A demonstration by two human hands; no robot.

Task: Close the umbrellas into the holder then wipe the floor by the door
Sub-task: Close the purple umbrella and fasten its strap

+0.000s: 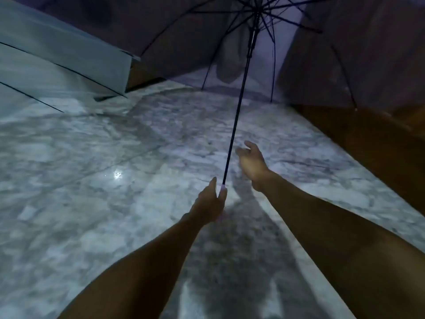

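Your left hand (210, 201) grips the handle end of the open umbrella (239, 104); right hand (249, 162) is spread and empty beside the shaft. Glossy floor (92, 180) looks slick: slip risk, and the canopy may snag the wall.

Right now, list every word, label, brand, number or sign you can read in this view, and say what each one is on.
None: no readable text shows anywhere.
Open dark umbrella: canopy, ribs and shaft carry no visible print.
Left hand covers the handle, so any mark there is hidden.
Right hand: open, holding nothing.
Marble floor: only veining and a light reflection.
Pale umbrella at left: blurred, no lettering visible.
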